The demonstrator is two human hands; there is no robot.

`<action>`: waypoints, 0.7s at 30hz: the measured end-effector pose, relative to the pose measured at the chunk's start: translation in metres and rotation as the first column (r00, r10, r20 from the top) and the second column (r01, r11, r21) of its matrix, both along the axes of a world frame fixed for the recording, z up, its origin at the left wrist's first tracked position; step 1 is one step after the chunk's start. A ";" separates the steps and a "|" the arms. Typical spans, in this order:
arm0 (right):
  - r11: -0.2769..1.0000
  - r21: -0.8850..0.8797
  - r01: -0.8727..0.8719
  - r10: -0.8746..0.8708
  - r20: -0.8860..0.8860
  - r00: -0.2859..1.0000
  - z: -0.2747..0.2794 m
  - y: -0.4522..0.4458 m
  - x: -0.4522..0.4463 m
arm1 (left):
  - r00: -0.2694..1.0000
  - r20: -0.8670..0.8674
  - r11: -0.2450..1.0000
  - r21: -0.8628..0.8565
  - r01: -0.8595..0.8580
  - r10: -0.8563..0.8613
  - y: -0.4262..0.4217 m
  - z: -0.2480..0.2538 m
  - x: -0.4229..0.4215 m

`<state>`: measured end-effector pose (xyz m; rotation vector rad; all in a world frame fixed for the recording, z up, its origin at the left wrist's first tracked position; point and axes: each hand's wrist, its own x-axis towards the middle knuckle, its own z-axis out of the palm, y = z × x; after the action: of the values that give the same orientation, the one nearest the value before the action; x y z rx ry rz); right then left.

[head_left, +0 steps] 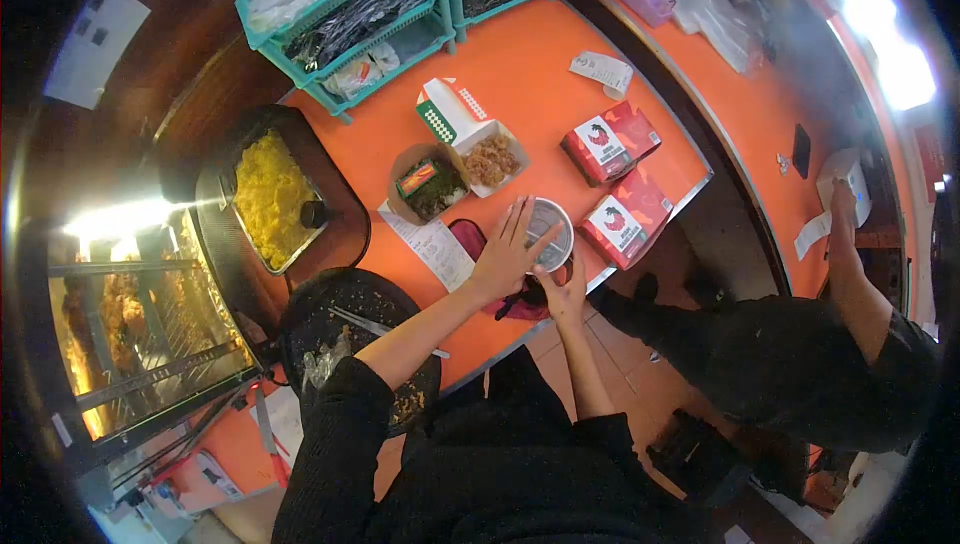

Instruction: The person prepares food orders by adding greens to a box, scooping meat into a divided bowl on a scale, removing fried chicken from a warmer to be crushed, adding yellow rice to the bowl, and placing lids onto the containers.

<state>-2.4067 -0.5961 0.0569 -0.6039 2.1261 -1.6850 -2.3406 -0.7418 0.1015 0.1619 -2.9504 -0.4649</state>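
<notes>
A round tub (pixel 546 252) with a pale rim and a see-through lid stands at the front edge of the orange counter. My left hand (pixel 503 256) lies over its lid with the fingers stretched out and spread. Around the tub's near side, my right hand (pixel 563 292) is closed, its thumb up by the rim. A dark red object (pixel 468 236) shows partly beneath my left hand. Behind it are an open box of dark green food (pixel 437 201) with a small packet on it, and an open carton of browned pieces (pixel 492 161).
Two red boxes (pixel 628 219) stand to the right. Receipts (pixel 437 252) lie on the counter. At left are a tray of yellow food (pixel 268 189) and a round black tray (pixel 340 294) with tongs. Teal racks (pixel 350 29) stand behind. Another person (pixel 800 364) works at right.
</notes>
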 end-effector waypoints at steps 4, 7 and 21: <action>0.994 -0.089 -0.065 0.076 0.122 0.990 0.006 0.008 -0.018 | 0.994 0.107 0.999 -0.032 0.012 -0.008 0.000 0.005 -0.001; 0.993 -0.072 -0.098 0.100 0.016 0.995 0.001 0.012 -0.030 | 0.991 0.129 0.999 -0.038 0.031 -0.026 0.002 0.013 0.000; 0.966 0.081 0.245 -0.239 -0.072 0.968 0.008 0.019 0.005 | 0.954 -0.170 0.936 0.298 -0.188 0.246 0.032 0.013 0.008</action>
<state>-2.4016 -0.5766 0.0650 -0.3868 2.3874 -1.7011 -2.3327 -0.7099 0.1148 0.4406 -2.6132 -0.8092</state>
